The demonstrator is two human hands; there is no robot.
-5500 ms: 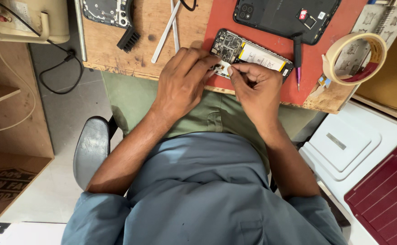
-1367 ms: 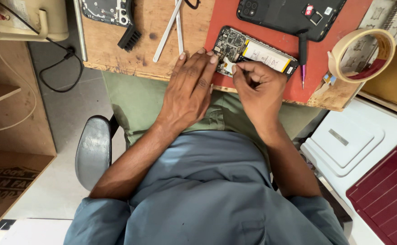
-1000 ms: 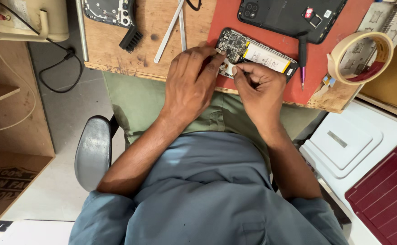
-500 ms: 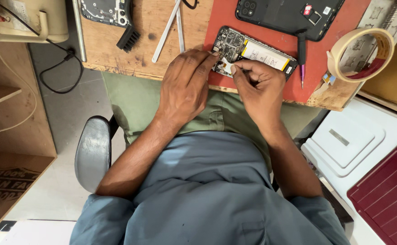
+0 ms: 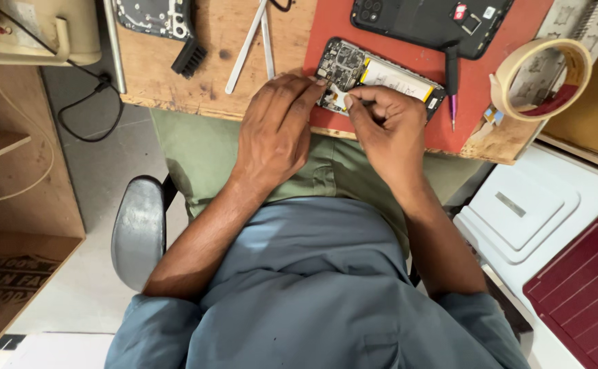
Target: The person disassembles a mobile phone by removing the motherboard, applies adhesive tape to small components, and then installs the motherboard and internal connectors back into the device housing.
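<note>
1. Mat [image 5: 480, 89]: plain red, on the tan wooden table [image 5: 176, 89].
2. Opened phone [image 5: 379, 76]: dark circuit board, white battery with a yellow edge.
3. Back cover [image 5: 428, 24]: black.
4. Tape roll [image 5: 541, 78]: cream.
5. Screwdriver [image 5: 452, 85]: black, purple tip.
6. Brush [image 5: 188, 60]: black.

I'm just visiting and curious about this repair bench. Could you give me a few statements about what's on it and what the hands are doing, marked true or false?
1. Both hands work at the opened phone. True.
2. The opened phone lies on bare wood. False: it lies on a red mat.
3. A roll of tape sits at the bench's right end. True.
4. The left hand holds the small black brush. False: the brush lies apart on the wood.
5. The right hand pinches its fingers over the phone's board. True.
</note>
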